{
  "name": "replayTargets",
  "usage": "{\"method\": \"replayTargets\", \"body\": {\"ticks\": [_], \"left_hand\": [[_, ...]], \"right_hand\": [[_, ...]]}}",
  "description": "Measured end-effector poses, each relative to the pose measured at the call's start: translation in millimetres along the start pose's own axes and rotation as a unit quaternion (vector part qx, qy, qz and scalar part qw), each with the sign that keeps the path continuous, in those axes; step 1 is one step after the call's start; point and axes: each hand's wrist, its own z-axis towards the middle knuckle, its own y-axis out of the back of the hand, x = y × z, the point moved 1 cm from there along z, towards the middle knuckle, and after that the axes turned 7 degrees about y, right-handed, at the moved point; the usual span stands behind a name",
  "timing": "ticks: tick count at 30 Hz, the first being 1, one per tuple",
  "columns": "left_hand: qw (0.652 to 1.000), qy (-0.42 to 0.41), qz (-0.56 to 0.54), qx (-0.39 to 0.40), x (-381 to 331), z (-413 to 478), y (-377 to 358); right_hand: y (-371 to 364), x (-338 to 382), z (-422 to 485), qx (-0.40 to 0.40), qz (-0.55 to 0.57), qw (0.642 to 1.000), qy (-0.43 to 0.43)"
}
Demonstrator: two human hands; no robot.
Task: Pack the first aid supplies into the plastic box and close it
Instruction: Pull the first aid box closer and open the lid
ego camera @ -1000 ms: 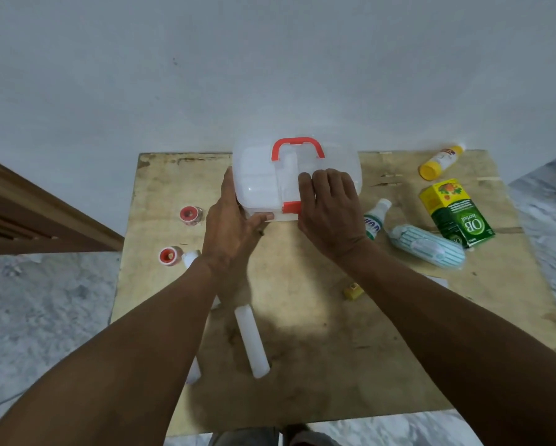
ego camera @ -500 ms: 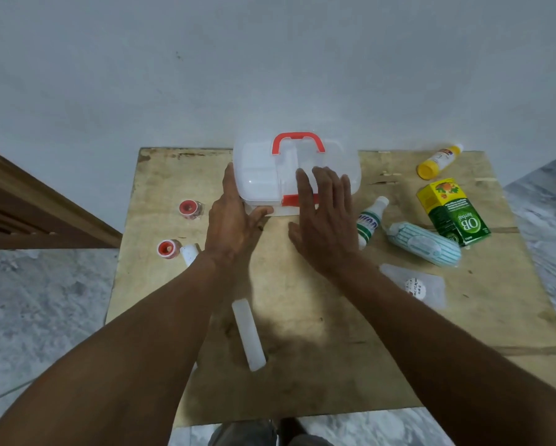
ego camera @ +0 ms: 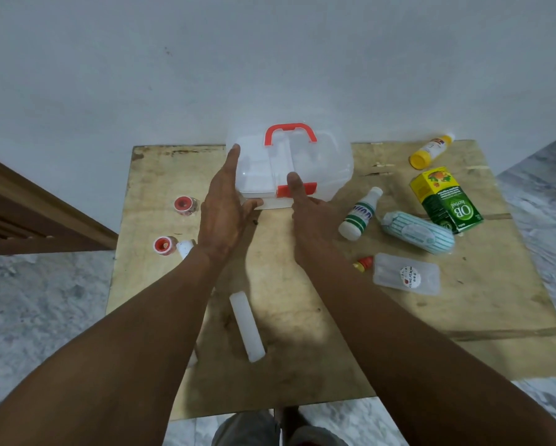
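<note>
The clear plastic box (ego camera: pixel 321 162) with a red handle (ego camera: pixel 290 127) stands shut at the table's far edge. My left hand (ego camera: pixel 225 207) holds its left side, fingers flat along the wall and thumb at the front rim. My right hand (ego camera: pixel 313 217) is at the front, thumb on the red latch (ego camera: pixel 310 189), its other fingers hidden. Loose supplies lie on the right: a white bottle (ego camera: pixel 360 214), a striped roll (ego camera: pixel 418 231), a green carton (ego camera: pixel 445 199), a yellow-capped bottle (ego camera: pixel 431 151) and a clear flat pack (ego camera: pixel 407 274).
Near me on the wooden table (ego camera: pixel 302 365) lies a white tube (ego camera: pixel 247 326). Two red tape rolls (ego camera: pixel 185 205) (ego camera: pixel 164 244) and a small white piece (ego camera: pixel 185 247) sit at the left. A small red-capped item (ego camera: pixel 363 263) lies by the flat pack. A wall rises behind the box.
My right hand has come off the lid, turned on edge and set its thumb on the red latch. My left hand has stretched further along the box's left side.
</note>
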Motion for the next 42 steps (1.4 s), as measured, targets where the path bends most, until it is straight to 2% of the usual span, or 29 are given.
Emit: {"method": "replayTargets", "body": {"ticks": [3,7,11,16,22,26,33,39,42], "left_hand": [[0.999,0.009,0.032,0.001,-0.1,4.2,-0.4],[0.997,-0.051,0.043,-0.031,-0.3,0.2,-0.4],[1.000,-0.004,0.005,-0.003,0.7,-0.5,-1.2],[1.000,0.001,0.004,-0.001,6.3,1.0,-1.4],[1.000,0.001,0.009,-0.008,2.0,2.0,-3.0],[1.000,-0.008,0.027,-0.011,5.0,5.0,-1.2],[0.995,0.100,-0.014,0.016,7.7,17.0,-12.6],[0.998,0.047,-0.030,-0.014,2.6,22.9,-9.9],[0.997,0.053,-0.045,-0.017,2.8,23.3,-8.3]], "right_hand": [[-4.8,3.1,0.8,-0.014,0.042,0.999,-0.020],[-6.8,-2.9,5.8,0.007,0.062,0.996,-0.055],[-2.2,-5.5,9.6,0.061,0.070,0.992,-0.081],[2.9,-8.4,12.6,0.074,0.044,0.994,-0.072],[2.8,-5.3,13.7,0.031,0.016,0.999,-0.029],[6.6,-2.8,10.5,0.045,0.022,0.998,-0.027],[8.4,1.6,13.7,0.093,-0.031,0.995,-0.033],[12.4,13.5,12.4,0.078,-0.036,0.996,-0.035],[11.3,28.6,6.0,0.080,-0.033,0.996,-0.013]]}}
